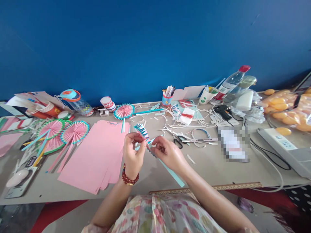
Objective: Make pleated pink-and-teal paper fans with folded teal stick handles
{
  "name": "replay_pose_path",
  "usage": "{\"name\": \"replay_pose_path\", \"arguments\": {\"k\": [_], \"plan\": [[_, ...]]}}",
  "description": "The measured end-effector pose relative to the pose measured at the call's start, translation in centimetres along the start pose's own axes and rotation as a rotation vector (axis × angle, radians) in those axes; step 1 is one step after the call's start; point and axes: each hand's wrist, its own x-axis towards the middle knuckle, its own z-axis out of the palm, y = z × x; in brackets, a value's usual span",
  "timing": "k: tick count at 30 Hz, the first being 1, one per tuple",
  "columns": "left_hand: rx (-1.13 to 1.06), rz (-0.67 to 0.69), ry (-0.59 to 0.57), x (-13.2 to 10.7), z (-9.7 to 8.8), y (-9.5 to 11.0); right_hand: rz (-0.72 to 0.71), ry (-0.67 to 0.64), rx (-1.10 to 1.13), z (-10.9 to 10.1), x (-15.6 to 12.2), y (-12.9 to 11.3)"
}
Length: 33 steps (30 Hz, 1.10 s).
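Note:
A pleated paper fan (141,130) with a teal and white zigzag edge is held up over the table, part of it spread and the rest folded together. My left hand (133,152), with a beaded bracelet at its wrist, pinches the folds from the left. On the other side, the fingers of my right hand (167,152) close on the fan's lower end, which they partly hide. A light teal paper strip (172,173) runs out below my right hand. Left of my hands lies a stack of pink paper (94,158). A finished pink and teal round fan (124,111) lies behind them.
More round fans (74,132) lie at the left. Scissors (178,140), a pink cutter knife (201,140) and paper scraps lie right of centre. A glue gun (223,112), plastic bottle (230,84), power strip (284,145) and cables crowd the right. A blue wall (155,48) stands behind.

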Motion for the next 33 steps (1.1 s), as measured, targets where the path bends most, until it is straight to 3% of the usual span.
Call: {"name": "replay_pose_path", "arguments": {"k": [12,17,25,33], "plan": [[-0.034,0.001,0.007,0.3,0.0,0.3,0.053,0.01,0.038,0.0,0.0,1.2],[-0.059,-0.045,0.001,0.3,0.0,0.1,-0.005,0.038,0.094,0.0,-0.1,2.0],[-0.171,-0.163,-0.014,0.6,-0.1,0.5,-0.124,-0.218,0.409,0.0,0.0,2.8],[-0.229,-0.179,-0.006,0.7,-0.2,1.0,-0.055,-0.289,0.611,0.5,-0.1,3.3]]}}
